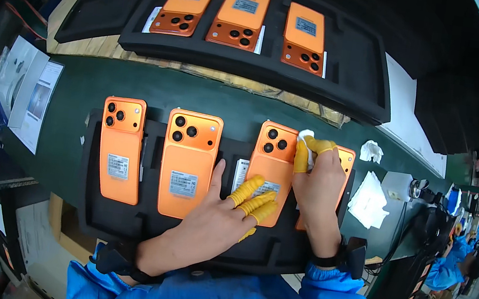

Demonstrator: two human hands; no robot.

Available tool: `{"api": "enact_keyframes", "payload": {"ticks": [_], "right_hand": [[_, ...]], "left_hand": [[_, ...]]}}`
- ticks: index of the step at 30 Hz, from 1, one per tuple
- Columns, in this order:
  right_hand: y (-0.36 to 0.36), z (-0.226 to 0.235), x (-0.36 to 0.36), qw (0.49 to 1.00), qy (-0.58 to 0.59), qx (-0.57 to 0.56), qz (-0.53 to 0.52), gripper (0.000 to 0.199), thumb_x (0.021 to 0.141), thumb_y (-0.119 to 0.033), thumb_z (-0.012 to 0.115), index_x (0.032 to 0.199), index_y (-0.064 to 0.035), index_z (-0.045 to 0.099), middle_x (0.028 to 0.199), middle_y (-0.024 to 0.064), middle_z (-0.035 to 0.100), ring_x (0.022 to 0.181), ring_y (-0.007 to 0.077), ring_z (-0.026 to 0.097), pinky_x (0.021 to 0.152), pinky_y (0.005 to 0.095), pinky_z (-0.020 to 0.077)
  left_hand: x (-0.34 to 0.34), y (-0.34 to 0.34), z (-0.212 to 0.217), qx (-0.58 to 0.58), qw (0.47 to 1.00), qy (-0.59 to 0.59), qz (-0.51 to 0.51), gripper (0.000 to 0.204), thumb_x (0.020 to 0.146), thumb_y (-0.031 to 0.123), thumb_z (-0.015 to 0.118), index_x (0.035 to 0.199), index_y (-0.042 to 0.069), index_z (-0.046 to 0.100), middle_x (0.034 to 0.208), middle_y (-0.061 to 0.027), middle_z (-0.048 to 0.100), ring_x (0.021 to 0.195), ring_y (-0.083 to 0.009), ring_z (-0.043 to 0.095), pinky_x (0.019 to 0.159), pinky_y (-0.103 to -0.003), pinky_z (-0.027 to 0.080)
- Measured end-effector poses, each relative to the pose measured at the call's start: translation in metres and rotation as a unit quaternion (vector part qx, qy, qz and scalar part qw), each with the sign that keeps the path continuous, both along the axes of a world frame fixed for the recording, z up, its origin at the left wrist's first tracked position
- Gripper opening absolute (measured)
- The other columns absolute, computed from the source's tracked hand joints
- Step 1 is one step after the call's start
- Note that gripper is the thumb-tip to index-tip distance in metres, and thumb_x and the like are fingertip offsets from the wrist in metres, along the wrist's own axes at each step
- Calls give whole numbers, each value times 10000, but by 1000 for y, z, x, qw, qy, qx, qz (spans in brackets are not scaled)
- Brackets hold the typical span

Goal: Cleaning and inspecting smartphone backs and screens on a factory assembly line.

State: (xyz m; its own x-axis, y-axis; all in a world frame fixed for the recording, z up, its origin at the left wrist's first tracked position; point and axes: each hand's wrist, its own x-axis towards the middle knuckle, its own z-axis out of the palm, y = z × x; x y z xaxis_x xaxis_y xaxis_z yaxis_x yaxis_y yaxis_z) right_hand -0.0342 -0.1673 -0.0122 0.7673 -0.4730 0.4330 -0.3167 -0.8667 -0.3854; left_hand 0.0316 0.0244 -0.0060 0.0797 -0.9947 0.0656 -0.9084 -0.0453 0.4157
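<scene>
Several orange smartphones lie back up in a black foam tray (142,231) before me. Over the third smartphone (275,168), my left hand (211,219) rests with fingers stretched out, their yellow finger cots on its lower back near a grey label. My right hand (320,185), also in yellow finger cots, pinches a crumpled white wipe (307,136) at that phone's upper right edge, beside the cameras. The right hand partly hides a fourth orange smartphone (346,161). Left of my hands lie two more, an orange smartphone (189,164) and the leftmost smartphone (120,151).
Beyond the green tabletop (78,75), another black foam tray (358,90) holds three orange phones. White crumpled paper (369,201) and a small wad (371,151) lie to the right. A printed sheet (40,109) stands left. People in blue (449,268) are far right.
</scene>
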Motion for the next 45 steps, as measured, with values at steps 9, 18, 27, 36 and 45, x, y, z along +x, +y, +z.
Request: {"api": "enact_keyframes", "payload": {"ticks": [9, 18, 27, 36, 45], "right_hand": [[43, 18, -30, 989, 76, 101, 82, 205, 760, -42, 683, 938, -5, 589, 790, 167, 577, 709, 353, 591, 611, 404, 483], [62, 43, 56, 972, 1, 89, 218, 279, 750, -3, 685, 1022, -44, 633, 900, 132, 607, 803, 321, 595, 679, 368, 493], [69, 12, 89, 932, 24, -74, 353, 456, 598, -2, 665, 1053, -16, 644, 943, 126, 575, 808, 289, 556, 702, 354, 473], [59, 21, 69, 916, 81, -68, 388, 456, 606, 10, 667, 1060, -38, 663, 938, 115, 569, 820, 281, 557, 700, 351, 457], [96, 16, 84, 968, 39, 12, 247, 374, 587, 85, 652, 952, 5, 629, 785, 140, 538, 680, 314, 543, 601, 385, 467]], "left_hand": [[-2, 5, -11, -101, 992, 39, 58, 216, 852, 194, 560, 981, 43, 646, 1132, -135, 619, 1230, -239, 492, 1035, -728, 83], [24, 67, 27, -72, 986, 3, 151, 444, 809, 305, 648, 1187, 77, 595, 1290, -64, 544, 1271, -253, 433, 1015, -733, 139], [45, 88, 0, -1, 992, -8, 129, 392, 785, 301, 675, 1091, 58, 645, 1072, -16, 667, 1186, -190, 540, 1026, -734, 70], [42, 89, -4, -47, 987, -4, 154, 471, 791, 294, 664, 1194, 63, 593, 1039, -17, 675, 1179, -187, 546, 1010, -748, 93], [41, 89, -6, -54, 987, 53, 142, 229, 813, 116, 564, 1007, 24, 647, 769, -81, 666, 981, -236, 645, 1033, -734, 54]]}}
